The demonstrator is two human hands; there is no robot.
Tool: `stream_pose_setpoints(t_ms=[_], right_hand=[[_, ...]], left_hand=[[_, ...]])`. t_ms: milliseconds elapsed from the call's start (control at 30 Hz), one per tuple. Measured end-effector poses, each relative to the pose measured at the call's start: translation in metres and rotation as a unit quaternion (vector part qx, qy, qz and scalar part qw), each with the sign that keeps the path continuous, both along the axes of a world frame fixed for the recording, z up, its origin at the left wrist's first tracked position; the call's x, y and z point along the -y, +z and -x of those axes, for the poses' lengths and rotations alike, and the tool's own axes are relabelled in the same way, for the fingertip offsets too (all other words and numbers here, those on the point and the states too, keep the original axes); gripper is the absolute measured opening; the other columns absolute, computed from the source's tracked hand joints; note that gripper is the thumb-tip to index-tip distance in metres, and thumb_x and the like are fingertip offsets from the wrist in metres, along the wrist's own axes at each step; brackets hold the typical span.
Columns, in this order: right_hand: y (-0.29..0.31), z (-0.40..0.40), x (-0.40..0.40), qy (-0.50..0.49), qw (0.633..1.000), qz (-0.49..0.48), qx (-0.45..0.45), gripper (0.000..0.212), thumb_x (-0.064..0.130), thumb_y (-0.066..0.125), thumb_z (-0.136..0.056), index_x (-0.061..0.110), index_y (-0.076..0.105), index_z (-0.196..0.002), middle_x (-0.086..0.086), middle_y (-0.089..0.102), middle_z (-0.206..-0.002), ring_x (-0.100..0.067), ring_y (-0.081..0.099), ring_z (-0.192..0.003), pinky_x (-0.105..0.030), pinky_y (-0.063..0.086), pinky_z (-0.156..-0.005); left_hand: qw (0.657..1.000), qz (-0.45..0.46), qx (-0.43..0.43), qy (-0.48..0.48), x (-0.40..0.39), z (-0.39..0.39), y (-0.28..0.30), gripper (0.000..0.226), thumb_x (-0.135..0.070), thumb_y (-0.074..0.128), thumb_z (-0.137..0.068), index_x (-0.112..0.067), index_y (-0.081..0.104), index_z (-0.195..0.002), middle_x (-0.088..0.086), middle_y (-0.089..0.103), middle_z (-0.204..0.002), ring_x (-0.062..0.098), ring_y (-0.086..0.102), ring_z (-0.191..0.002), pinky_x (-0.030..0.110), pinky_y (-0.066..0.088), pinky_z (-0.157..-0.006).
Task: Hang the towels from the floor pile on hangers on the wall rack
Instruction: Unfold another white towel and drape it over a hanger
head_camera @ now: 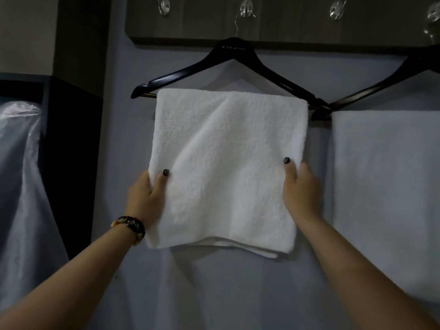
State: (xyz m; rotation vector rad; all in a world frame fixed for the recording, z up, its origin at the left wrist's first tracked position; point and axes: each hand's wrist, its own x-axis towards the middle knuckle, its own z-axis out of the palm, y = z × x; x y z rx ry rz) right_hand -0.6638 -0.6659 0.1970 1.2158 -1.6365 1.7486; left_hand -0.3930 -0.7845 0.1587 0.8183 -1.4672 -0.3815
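A white towel (pixel 226 163) hangs folded over the bar of a black hanger (pixel 190 72), which hangs by its wire hook from a clear hook (pixel 247 9) on the dark wall rack (pixel 285 29). My left hand (pixel 147 196) grips the towel's left edge, thumb on the front. My right hand (pixel 301 189) grips its right edge the same way. A second white towel (pixel 385 198) hangs on another black hanger (pixel 385 79) at the right. The floor pile is out of view.
More clear hooks (pixel 163 5) (pixel 337 9) line the rack. A clear plastic cover (pixel 21 186) hangs at the far left beside a dark panel (pixel 69 163). The grey wall (pixel 226 294) lies behind and below the towels.
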Motion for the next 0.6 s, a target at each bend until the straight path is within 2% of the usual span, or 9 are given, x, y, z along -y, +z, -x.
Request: stream_pose_setpoints(t_ms=[67,167,233,300,433,533,600], right_hand=[[-0.005,0.003,-0.012,-0.071,0.995,-0.019,-0.066,0.045,0.041,0.039,-0.1,0.013,0.04,-0.065,-0.004,0.049,-0.059,-0.025,0.045,-0.054,-0.031,0.03,-0.05],[-0.01,0.002,-0.025,-0.13,0.982,-0.055,-0.123,0.046,0.038,0.038,-0.101,0.009,0.049,-0.067,-0.015,0.055,-0.06,-0.027,0.043,-0.053,-0.03,0.029,-0.054],[-0.017,-0.002,-0.028,-0.126,0.982,-0.06,-0.126,0.048,0.037,0.039,-0.101,0.001,0.056,-0.073,-0.023,0.062,-0.068,-0.034,0.054,-0.059,-0.032,0.033,-0.054],[-0.023,-0.004,-0.032,-0.107,0.985,-0.07,-0.112,0.049,0.038,0.039,-0.101,-0.001,0.059,-0.079,-0.025,0.064,-0.075,-0.039,0.06,-0.069,-0.035,0.038,-0.058],[-0.021,-0.006,-0.043,-0.097,0.986,-0.093,-0.098,0.048,0.04,0.037,-0.101,0.002,0.058,-0.08,-0.022,0.064,-0.076,-0.038,0.06,-0.07,-0.034,0.039,-0.058],[-0.017,-0.01,-0.048,-0.094,0.984,-0.113,-0.104,0.05,0.042,0.035,-0.101,0.003,0.058,-0.079,-0.021,0.065,-0.076,-0.038,0.061,-0.072,-0.037,0.044,-0.06],[-0.012,-0.011,-0.049,-0.102,0.976,-0.161,-0.102,0.051,0.046,0.033,-0.1,0.007,0.056,-0.077,-0.018,0.065,-0.078,-0.038,0.062,-0.076,-0.038,0.046,-0.063]], left_hand=[[1.0,-0.004,-0.003,0.012,-0.006,-0.002,-0.002,0.028,-0.042,0.045,-0.098,-0.015,0.055,-0.099,-0.006,0.057,-0.086,0.005,0.052,-0.073,0.02,0.036,-0.058],[0.999,-0.013,-0.008,0.03,-0.016,-0.006,-0.004,0.027,-0.041,0.045,-0.099,-0.015,0.054,-0.098,-0.009,0.055,-0.081,0.003,0.049,-0.07,0.021,0.035,-0.058],[0.999,-0.018,-0.001,0.039,-0.022,-0.01,-0.004,0.028,-0.041,0.044,-0.099,-0.015,0.054,-0.098,-0.01,0.053,-0.08,0.0,0.047,-0.069,0.024,0.036,-0.061],[0.999,-0.018,0.015,0.046,-0.025,-0.016,-0.004,0.032,-0.043,0.043,-0.099,-0.013,0.054,-0.098,-0.006,0.054,-0.081,0.005,0.048,-0.068,0.03,0.037,-0.068],[0.997,-0.026,0.057,0.049,-0.029,-0.026,0.0,0.036,-0.047,0.042,-0.098,-0.012,0.052,-0.096,0.004,0.057,-0.088,0.023,0.052,-0.078,0.034,0.038,-0.072],[0.994,-0.051,0.081,0.055,-0.031,-0.029,0.002,0.041,-0.052,0.04,-0.096,-0.013,0.05,-0.103,0.006,0.055,-0.092,0.026,0.05,-0.082,0.036,0.04,-0.074],[0.99,-0.08,0.092,0.065,-0.031,-0.028,0.003,0.045,-0.055,0.039,-0.095,-0.012,0.045,-0.104,0.007,0.052,-0.09,0.028,0.052,-0.078,0.037,0.041,-0.07]])
